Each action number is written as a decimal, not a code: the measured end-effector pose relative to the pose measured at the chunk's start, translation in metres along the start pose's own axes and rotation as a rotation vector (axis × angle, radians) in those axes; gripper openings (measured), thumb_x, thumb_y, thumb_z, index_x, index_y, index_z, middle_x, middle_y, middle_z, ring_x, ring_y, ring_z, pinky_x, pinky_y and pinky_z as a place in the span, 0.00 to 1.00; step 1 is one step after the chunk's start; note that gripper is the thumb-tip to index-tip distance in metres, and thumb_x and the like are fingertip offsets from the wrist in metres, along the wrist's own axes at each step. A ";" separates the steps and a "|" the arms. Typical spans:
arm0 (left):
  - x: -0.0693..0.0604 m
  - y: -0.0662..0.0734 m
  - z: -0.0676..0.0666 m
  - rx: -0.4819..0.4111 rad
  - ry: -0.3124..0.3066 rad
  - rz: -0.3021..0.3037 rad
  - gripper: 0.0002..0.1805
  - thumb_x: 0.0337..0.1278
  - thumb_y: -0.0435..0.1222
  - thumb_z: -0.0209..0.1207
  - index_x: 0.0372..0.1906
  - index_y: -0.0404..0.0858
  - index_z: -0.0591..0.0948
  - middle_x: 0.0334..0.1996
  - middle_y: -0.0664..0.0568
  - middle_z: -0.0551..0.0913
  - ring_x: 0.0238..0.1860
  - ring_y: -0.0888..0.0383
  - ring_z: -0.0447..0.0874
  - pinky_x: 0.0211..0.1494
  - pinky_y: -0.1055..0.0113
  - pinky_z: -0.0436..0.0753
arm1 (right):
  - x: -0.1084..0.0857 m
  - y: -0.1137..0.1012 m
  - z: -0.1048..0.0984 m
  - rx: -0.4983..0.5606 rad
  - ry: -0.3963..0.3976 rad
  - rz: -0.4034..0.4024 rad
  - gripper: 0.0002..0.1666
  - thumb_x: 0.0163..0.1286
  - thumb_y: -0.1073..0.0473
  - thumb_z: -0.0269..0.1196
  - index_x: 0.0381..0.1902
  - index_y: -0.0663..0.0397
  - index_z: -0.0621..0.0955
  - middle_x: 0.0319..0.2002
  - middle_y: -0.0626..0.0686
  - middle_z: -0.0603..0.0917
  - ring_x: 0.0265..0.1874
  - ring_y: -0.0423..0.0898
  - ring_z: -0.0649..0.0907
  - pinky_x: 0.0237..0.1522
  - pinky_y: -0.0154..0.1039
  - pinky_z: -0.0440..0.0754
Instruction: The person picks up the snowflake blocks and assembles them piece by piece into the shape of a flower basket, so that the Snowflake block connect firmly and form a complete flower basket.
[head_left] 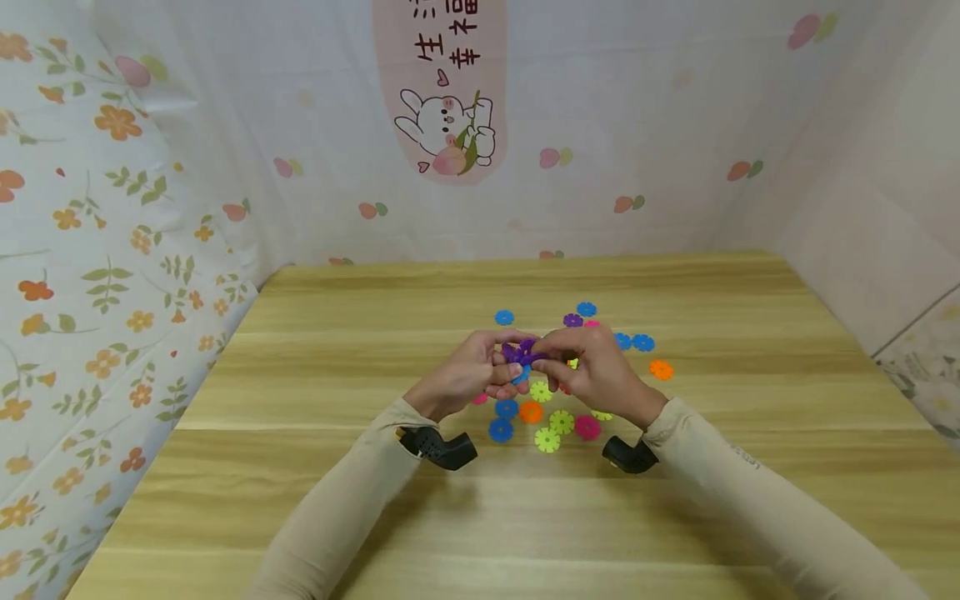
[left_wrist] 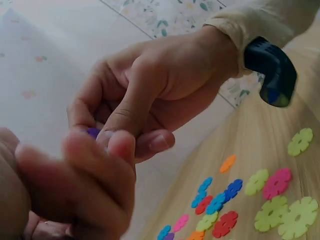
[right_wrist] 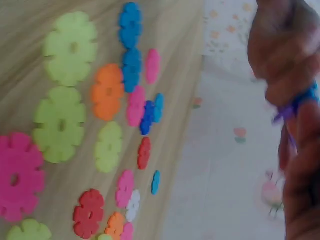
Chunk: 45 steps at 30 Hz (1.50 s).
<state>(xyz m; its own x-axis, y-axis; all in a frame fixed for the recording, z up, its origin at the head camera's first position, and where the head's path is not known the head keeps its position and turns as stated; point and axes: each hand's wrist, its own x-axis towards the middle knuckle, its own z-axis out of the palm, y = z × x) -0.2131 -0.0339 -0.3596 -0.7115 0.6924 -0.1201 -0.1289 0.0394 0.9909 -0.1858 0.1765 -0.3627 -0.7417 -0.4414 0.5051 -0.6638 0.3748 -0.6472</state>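
Above the table my left hand (head_left: 467,368) holds a small cluster of notched plastic snowflake discs, purple (head_left: 516,353) with a blue disc (head_left: 521,376) below. My right hand (head_left: 594,365) pinches a purple disc at the cluster's right side, its thumb and fingers against it. In the left wrist view only a sliver of purple disc (left_wrist: 93,132) shows between the two hands. Blue and purple discs (right_wrist: 284,114) peek out between the fingers in the right wrist view. Fingers hide how the discs join.
Loose snowflake discs lie on the wooden table (head_left: 300,375) beneath and around the hands: blue (head_left: 501,430), orange (head_left: 661,370), yellow-green (head_left: 547,440), pink (head_left: 587,427) and red (right_wrist: 88,213). A printed curtain (head_left: 322,108) hangs behind the table. Black devices (head_left: 447,450) are on both wrists.
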 end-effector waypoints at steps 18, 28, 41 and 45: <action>0.007 -0.012 -0.013 0.102 0.038 0.128 0.24 0.72 0.32 0.55 0.70 0.49 0.73 0.59 0.43 0.76 0.56 0.43 0.78 0.64 0.42 0.79 | 0.009 0.018 -0.009 0.177 -0.057 0.367 0.09 0.69 0.64 0.66 0.46 0.60 0.84 0.32 0.67 0.87 0.20 0.48 0.86 0.25 0.41 0.85; 0.007 -0.013 -0.016 0.004 0.065 0.178 0.20 0.73 0.30 0.53 0.66 0.38 0.74 0.54 0.46 0.76 0.49 0.53 0.82 0.57 0.58 0.84 | 0.017 0.023 -0.018 0.141 -0.105 0.389 0.11 0.71 0.63 0.64 0.50 0.59 0.83 0.39 0.64 0.88 0.26 0.50 0.87 0.31 0.45 0.87; 0.000 -0.015 -0.026 -0.107 -0.003 0.191 0.22 0.72 0.26 0.50 0.67 0.39 0.71 0.52 0.43 0.77 0.47 0.54 0.90 0.62 0.53 0.84 | 0.037 0.085 -0.062 -0.465 -0.516 0.446 0.07 0.69 0.67 0.62 0.41 0.61 0.86 0.36 0.58 0.88 0.35 0.49 0.83 0.46 0.50 0.85; -0.001 -0.017 -0.025 -0.111 -0.032 0.190 0.15 0.74 0.29 0.49 0.59 0.38 0.77 0.56 0.44 0.78 0.54 0.53 0.88 0.66 0.57 0.81 | 0.040 0.094 -0.058 -0.485 -0.479 0.471 0.09 0.68 0.68 0.61 0.43 0.61 0.86 0.40 0.60 0.88 0.37 0.53 0.85 0.50 0.53 0.85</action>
<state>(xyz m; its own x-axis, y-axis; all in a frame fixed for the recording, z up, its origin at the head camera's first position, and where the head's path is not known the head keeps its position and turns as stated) -0.2275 -0.0535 -0.3774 -0.7083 0.7022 0.0724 -0.0710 -0.1728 0.9824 -0.2841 0.2411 -0.3704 -0.9039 -0.4085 -0.1269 -0.3427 0.8692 -0.3565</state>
